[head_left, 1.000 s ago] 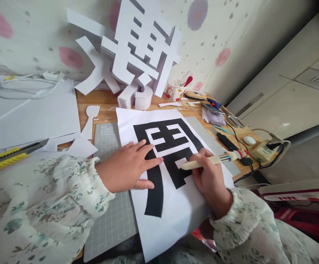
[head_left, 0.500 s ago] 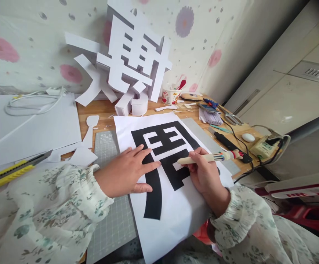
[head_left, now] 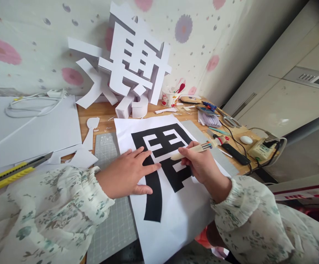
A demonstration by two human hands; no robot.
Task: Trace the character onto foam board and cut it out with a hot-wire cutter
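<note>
My left hand (head_left: 133, 171) lies flat with fingers spread, pressing on a white sheet of paper (head_left: 176, 220). A bold black character (head_left: 153, 190) is on that sheet, and my left fingers cover part of its left stroke. In my right hand (head_left: 200, 163) is a cream multicolour ballpoint pen (head_left: 187, 152), pinched between thumb and fingers. The pen's tip is at the upper edge of the lower black part; whether it touches the paper I cannot tell. Beneath the sheet, a grey cutting mat (head_left: 112, 220) shows on both sides.
Behind the sheet a white three-dimensional paper character (head_left: 131, 55) leans on the wall. A yellow utility knife (head_left: 13, 174) lies at left by white boards (head_left: 29, 135). On the right are scissors (head_left: 229, 119), a black-handled tool (head_left: 235, 152), a power strip (head_left: 262, 148) and a paper cup (head_left: 170, 98).
My right hand has moved up and left with the pen, its tip now higher on the black character. My left hand stays in place. The view has shifted slightly.
</note>
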